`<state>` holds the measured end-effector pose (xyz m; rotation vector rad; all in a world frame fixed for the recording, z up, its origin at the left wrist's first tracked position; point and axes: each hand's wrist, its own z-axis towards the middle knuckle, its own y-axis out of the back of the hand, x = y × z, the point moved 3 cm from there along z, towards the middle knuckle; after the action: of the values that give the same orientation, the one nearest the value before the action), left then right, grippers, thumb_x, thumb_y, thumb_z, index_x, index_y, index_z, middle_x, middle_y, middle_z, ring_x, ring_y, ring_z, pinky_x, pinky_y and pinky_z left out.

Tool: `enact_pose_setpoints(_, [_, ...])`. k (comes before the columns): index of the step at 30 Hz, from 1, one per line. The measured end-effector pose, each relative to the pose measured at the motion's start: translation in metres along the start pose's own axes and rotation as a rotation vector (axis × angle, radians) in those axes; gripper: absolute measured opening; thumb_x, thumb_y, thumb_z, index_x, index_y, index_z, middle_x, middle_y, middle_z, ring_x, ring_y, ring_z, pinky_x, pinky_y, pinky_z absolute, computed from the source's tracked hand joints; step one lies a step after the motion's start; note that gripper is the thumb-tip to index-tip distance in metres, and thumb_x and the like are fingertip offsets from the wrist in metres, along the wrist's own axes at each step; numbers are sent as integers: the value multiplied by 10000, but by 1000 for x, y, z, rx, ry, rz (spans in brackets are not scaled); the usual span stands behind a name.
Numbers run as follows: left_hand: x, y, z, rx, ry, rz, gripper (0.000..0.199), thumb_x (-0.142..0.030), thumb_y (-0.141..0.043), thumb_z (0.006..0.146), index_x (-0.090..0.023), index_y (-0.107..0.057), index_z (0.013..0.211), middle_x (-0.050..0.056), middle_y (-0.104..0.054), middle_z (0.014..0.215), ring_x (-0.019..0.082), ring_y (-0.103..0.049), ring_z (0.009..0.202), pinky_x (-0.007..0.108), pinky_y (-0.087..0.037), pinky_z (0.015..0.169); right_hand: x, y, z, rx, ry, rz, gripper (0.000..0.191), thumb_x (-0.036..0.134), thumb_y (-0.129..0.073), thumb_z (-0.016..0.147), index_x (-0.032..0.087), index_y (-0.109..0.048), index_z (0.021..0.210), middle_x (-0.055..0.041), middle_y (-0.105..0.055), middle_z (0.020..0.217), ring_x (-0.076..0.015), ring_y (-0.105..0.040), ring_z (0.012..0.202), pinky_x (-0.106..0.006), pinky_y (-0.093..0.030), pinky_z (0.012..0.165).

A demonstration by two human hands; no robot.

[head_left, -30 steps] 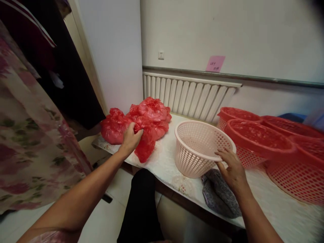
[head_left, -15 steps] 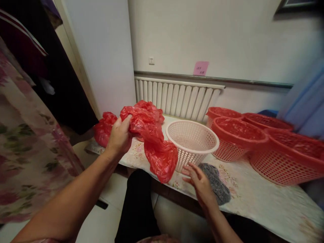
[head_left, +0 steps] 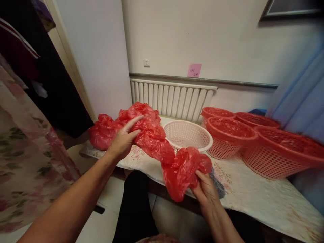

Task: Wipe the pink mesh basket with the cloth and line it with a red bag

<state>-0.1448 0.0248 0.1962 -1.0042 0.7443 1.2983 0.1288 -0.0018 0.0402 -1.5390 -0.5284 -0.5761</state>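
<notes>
A crumpled red plastic bag (head_left: 181, 168) stretches between my two hands in front of the white plastic basket (head_left: 188, 130), partly covering its near side. My right hand (head_left: 206, 189) is closed on the bag's lower right end, thumb on top. At the bag's upper left part, my left hand (head_left: 125, 138) lies against the red plastic with thumb and finger spread apart; its other fingers are partly hidden. Behind and left of that hand sits a bundle of red plastic (head_left: 101, 135). A grey cloth item (head_left: 219, 185) lies behind my right hand, mostly covered.
Several baskets lined with red bags, the nearest a large one (head_left: 273, 158), stand on the right of the cloth-covered surface (head_left: 253, 199). A white radiator (head_left: 174, 99) runs along the wall behind. Clothes and a floral fabric (head_left: 25, 145) hang at the left.
My right hand, open and free before, now grips the bag's end and pulls it rightward. My left hand's fingers have loosened from their pinch and spread. The view has shifted slightly right.
</notes>
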Motion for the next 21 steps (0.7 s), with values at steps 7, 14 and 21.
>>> enact_pose_setpoints(7, [34,27,19,-97,140,-35,181,-256,-724,706,-163,-649,841,-9,-628,739,87,-577,576,158,-470,484,80,22,5,-65,272,-161,503,133,-731,586,230,-631,1069,15,-728,946,-160,-698,882,-267,-589,814])
enact_pose_setpoints(14, [49,23,23,225,352,-221,487,-168,-826,608,-162,-621,1050,61,-707,916,189,-697,811,281,-585,730,139,32,18,-192,401,-156,447,85,-672,557,220,-653,983,6,-703,1023,-145,-686,891,-251,-597,789])
enact_pose_setpoints(21, [80,43,44,-156,313,-72,315,-261,-781,610,-154,-604,847,-20,-638,670,93,-585,471,178,-450,428,177,50,33,-143,559,-282,243,113,-630,667,210,-627,889,3,-678,981,-142,-669,900,-280,-590,855])
